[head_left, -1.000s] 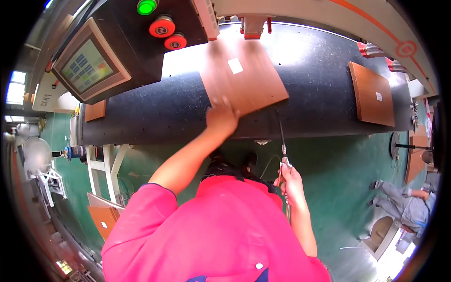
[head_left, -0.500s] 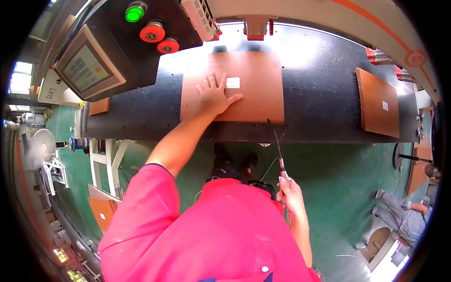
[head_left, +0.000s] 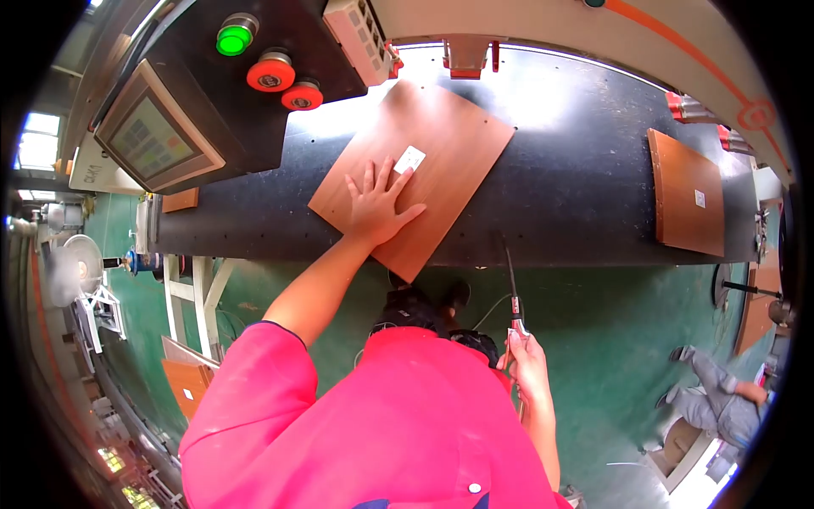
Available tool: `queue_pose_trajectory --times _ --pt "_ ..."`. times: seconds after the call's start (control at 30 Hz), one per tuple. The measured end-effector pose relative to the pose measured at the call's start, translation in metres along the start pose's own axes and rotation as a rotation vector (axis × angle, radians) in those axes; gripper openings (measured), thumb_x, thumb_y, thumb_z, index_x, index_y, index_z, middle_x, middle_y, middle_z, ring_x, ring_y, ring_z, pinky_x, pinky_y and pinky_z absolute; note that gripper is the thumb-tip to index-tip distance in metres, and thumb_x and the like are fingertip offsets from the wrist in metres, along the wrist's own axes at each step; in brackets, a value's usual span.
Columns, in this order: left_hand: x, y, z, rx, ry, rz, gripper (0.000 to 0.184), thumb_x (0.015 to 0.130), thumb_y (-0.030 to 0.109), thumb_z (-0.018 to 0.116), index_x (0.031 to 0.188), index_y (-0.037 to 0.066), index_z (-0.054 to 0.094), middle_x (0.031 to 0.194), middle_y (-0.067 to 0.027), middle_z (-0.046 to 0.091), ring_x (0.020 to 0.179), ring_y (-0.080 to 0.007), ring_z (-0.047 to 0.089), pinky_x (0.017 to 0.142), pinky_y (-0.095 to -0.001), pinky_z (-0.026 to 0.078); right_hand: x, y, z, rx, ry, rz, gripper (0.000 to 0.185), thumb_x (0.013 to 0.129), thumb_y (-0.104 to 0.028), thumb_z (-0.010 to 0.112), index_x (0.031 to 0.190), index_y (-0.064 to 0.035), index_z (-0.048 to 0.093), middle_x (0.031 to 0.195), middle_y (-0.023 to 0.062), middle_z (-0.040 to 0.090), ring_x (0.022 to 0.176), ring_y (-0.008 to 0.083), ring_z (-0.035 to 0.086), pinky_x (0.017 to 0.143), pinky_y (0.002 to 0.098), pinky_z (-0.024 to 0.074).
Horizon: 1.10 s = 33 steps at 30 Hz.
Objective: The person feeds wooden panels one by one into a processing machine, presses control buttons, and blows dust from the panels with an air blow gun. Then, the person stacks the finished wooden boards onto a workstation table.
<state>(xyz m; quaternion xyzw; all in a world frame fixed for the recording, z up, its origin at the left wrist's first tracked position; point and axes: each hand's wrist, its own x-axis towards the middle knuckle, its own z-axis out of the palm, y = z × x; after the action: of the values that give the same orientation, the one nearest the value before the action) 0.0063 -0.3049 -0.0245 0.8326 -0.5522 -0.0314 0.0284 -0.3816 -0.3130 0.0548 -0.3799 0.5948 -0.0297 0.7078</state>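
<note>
A brown wood-look panel (head_left: 449, 161) lies turned at an angle on the black table (head_left: 560, 187), one corner reaching past the front edge. Beside its white label (head_left: 409, 159), my left hand (head_left: 375, 208) rests flat on the panel with fingers spread. My right hand (head_left: 527, 365) is wrapped around an air gun (head_left: 516, 316) with a long thin black nozzle, held in front of the table edge. The nozzle tip is over the table, right of the panel and apart from it.
More brown panels (head_left: 688, 195) lie at the table's right end. A control box with a touchscreen (head_left: 153, 136) and red buttons (head_left: 270, 75) overhangs the left. Machine clamps (head_left: 466, 58) stand at the back. Another person (head_left: 721, 394) is at the far right.
The panel has swung round from skewed to square and then to a diagonal position. My left hand went from its near edge to flat on its face. My right hand keeps the air gun.
</note>
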Motion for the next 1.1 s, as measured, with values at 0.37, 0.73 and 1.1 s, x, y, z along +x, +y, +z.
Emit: queue_pose_trajectory --times 0.37,0.73,1.1 --pt "0.129 0.077 0.032 -0.065 0.163 -0.440 0.078 0.090 0.071 0.041 0.152 0.025 0.036 0.161 -0.0161 0.019 0.146 -0.0493 0.014 0.104 -0.0792 0.006 0.014 -0.027 0.031 0.027 -0.044 -0.010 0.029 0.101 -0.035 0.054 0.106 -0.0074 0.059 0.063 0.0032 0.061 0.043 0.0034 0.037 0.039 0.0216 0.0268" --pt "0.156 0.074 0.022 -0.072 0.089 -0.543 0.079 0.091 0.072 0.037 0.155 0.026 0.030 0.163 -0.0153 0.014 0.148 -0.0468 0.009 0.106 -0.0778 0.006 0.028 -0.044 0.029 0.014 -0.025 -0.001 0.028 0.101 -0.035 0.053 0.105 -0.0075 0.059 0.064 0.0025 0.061 0.043 0.0027 0.036 0.039 0.0212 0.0271" --pt "0.154 0.078 0.016 -0.078 0.077 -0.545 0.077 0.092 0.070 0.037 0.154 0.025 0.031 0.163 -0.0152 0.014 0.147 -0.0481 0.009 0.107 -0.0775 0.008 0.021 -0.037 0.027 -0.034 -0.028 -0.081 0.028 0.103 -0.035 0.050 0.101 -0.0074 0.055 0.067 0.0061 0.063 0.040 0.0027 0.034 0.039 0.0209 0.0282"
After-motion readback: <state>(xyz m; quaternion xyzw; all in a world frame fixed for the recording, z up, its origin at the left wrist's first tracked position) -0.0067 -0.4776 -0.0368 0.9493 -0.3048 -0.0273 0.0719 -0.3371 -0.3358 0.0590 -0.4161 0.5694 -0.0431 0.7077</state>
